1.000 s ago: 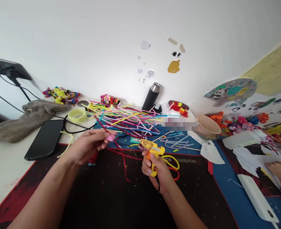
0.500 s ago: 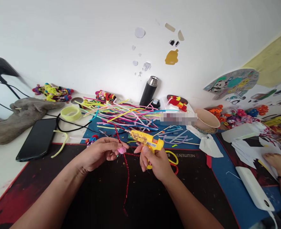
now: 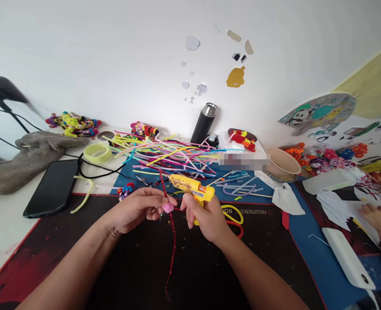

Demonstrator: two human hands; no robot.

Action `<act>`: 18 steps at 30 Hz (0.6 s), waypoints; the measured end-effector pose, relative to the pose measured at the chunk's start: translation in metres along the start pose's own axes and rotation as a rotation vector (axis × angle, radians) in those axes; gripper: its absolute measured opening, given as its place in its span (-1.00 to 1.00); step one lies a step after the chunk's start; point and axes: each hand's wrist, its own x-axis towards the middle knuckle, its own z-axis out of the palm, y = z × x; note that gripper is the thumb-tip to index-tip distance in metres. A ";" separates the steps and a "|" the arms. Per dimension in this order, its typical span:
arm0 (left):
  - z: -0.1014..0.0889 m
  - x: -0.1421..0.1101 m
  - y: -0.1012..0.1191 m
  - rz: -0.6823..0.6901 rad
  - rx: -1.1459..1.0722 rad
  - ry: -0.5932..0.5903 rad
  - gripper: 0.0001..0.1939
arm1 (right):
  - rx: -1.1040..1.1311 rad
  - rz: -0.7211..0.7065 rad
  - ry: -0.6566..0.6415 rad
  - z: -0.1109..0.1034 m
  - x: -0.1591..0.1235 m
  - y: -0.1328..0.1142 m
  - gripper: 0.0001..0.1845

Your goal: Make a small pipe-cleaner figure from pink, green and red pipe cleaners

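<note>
Pinched in the fingers of my left hand is a small pink piece; its exact kind is unclear. Red tinsel pipe cleaners run out from it, one hanging down over the black mat and another reaching up toward the pile. My right hand is wrapped round the handle of a yellow hot glue gun. The gun's nozzle points left and up, just above the pink piece and close to the upper red strand. I cannot tell whether they touch.
Behind my hands lies a pile of coloured pipe cleaners. Yellow-and-red-handled scissors rest beside my right wrist. A black flask stands at the wall, a phone lies left, and a white power bank lies right, near another person's hand.
The glue gun has shifted slightly left, bringing its nozzle nearer the red strand above the pink piece. My left hand still holds the piece, which has moved a little right and down.
</note>
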 end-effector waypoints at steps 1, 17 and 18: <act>0.000 0.000 0.000 -0.001 -0.003 -0.004 -0.64 | -0.005 -0.001 -0.006 0.001 0.000 -0.001 -0.32; -0.004 -0.001 -0.004 -0.007 0.011 -0.051 -0.67 | -0.018 0.037 0.027 0.007 0.004 -0.007 -0.28; -0.004 -0.001 -0.003 -0.008 0.012 -0.049 -0.66 | -0.019 0.038 0.025 0.007 0.004 -0.007 -0.27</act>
